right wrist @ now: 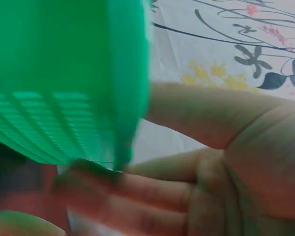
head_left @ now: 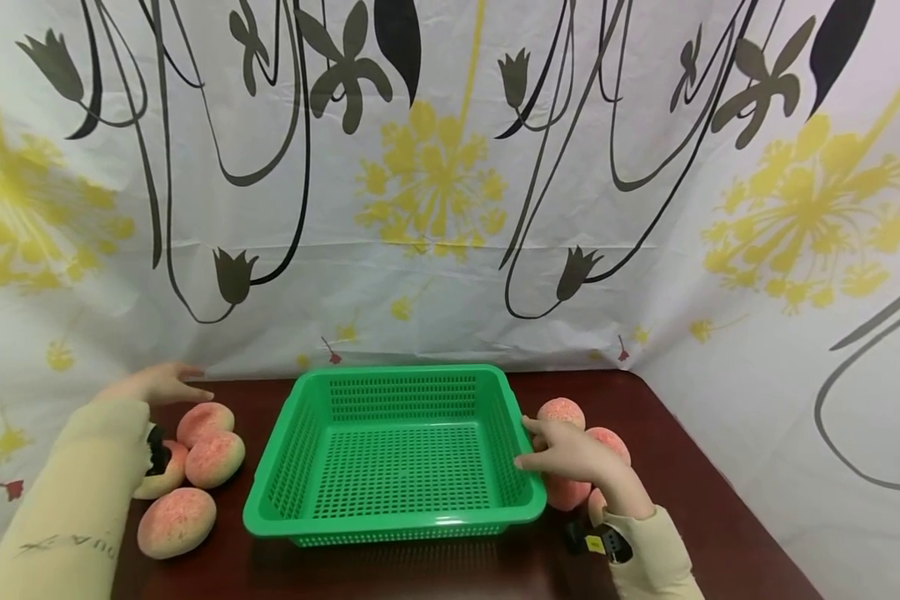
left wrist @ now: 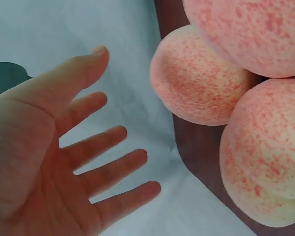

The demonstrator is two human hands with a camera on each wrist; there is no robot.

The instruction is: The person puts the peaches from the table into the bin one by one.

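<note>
A green plastic basket (head_left: 401, 471) with slotted walls stands in the middle of the table. At its right rim (right wrist: 130, 83), my right hand (head_left: 573, 454) holds the edge between thumb and fingers. The thumb tip is hidden behind the rim in the right wrist view, and the fingers (right wrist: 152, 196) reach below it. My left hand (head_left: 153, 385) is in the air at the far left, its fingers spread and holding nothing. Close to it lie several pink and cream peaches (head_left: 215, 458), including a front one (head_left: 177, 523). In the left wrist view the hand is apart from the nearest peach (left wrist: 201, 78).
More peaches (head_left: 561, 412) lie right of the basket, partly hidden by the right hand. The dark red tabletop (head_left: 705, 508) meets a patterned white cloth (head_left: 435, 317) along its back and right sides. The basket holds nothing.
</note>
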